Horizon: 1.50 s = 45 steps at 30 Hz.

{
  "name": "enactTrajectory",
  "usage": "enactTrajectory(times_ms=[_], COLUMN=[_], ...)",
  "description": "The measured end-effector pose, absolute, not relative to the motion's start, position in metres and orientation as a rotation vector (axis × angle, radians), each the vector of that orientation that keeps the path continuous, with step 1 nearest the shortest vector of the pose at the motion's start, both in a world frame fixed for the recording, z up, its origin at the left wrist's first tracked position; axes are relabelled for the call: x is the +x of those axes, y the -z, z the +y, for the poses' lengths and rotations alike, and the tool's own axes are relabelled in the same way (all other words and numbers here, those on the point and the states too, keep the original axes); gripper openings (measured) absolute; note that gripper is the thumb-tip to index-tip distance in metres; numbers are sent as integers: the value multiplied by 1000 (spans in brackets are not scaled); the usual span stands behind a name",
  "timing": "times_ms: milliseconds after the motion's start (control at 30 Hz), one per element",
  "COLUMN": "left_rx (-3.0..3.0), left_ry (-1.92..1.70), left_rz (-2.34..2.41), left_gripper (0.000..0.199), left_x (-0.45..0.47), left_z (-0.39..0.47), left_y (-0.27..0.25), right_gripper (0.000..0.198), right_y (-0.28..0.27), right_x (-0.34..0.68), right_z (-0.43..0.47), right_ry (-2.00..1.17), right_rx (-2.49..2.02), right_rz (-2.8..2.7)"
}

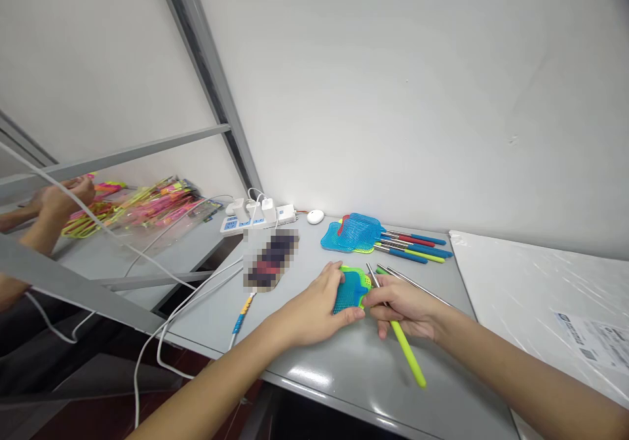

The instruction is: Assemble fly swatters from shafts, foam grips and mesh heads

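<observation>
One blue swatter head (350, 293) between hands (314, 306)

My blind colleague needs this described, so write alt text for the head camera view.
The left hand holds blue and yellow-green plastic mesh swatter heads; the right hand, a metal rod with a lime-green handle. Behind them, mostly blue mesh swatters lie piled on a grey table.

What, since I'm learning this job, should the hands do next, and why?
Perhaps angle the silver metal rod with lime-green handle toward the blue plastic mesh swatter head: the left hand holds that head, the right hand holds the rod, and its bare end points past the head.
</observation>
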<state>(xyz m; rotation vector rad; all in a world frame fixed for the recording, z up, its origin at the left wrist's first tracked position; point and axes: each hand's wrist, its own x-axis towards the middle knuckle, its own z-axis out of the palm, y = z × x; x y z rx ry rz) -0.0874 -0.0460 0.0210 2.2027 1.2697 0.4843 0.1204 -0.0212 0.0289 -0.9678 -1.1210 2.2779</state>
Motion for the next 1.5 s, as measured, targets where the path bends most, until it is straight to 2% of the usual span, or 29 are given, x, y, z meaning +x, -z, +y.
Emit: enactTrajectory(times_ms=[100, 233, 400, 500, 667, 733, 800, 900, 1033, 1133, 1200, 1267, 1400, 1500], left_rx=[2195, 2296, 2341, 2316, 2037, 1732, 1302, 838, 623, 554, 551, 586, 675, 677], left_ry=[-479, -437, -296, -294, -619, -780, -929, -1048, -1242, -1365, -1420, -1456, -1477, -1419], left_rz=[1249, 1290, 1463, 1406, 907, 728, 729, 650, 641, 712, 732, 733, 720, 717], left_gripper=[74, 61, 65, 64, 65, 59, 49, 45, 45, 51, 54, 52, 50, 49], left_x=[-88, -96, -110, -106, -49, -14, 20, 54, 60, 47, 39, 36, 42, 51], left_z=[-39, -28, -18, -21, -33, -35, -32, -23, -7, 4, 8, 7, -3, -13], left_y=[-18, -11, 5, -4, -41, -46, -42, -30, -26, -27, -27, -25, -20, -16], right_gripper=[19, 18, 30, 34, 37, 35, 33, 36, 47, 39, 41, 42, 33, 26], right_y=[-30, -34, -40, -44, -52, -55, -58, -61, -59, -47, -39, -31, -19, -10], right_x=[123, 132, 165, 189, 206, 203, 198, 192, 197, 207, 213, 215, 212, 212], right_z=[-22, -26, -34, -37, -36, -36, -37, -40, -41, -40, -39, -39, -40, -38], right_ry=[-2285, -2271, -2112, -1970, -1774, -1718, -1658, -1605, -1585, -1504, -1320, -1009, -331, -51], right_rx=[-951, -957, -1142, -1165, -1120, -1116, -1127, -1144, -1203, -1367, -1488, -1518, -1528, -1613], right_rz=[-1186, -1229, -1183, -1082, -968, -1005, -1095, -1266, -1413, -1572, -1716, -1861, -2105, -2181])
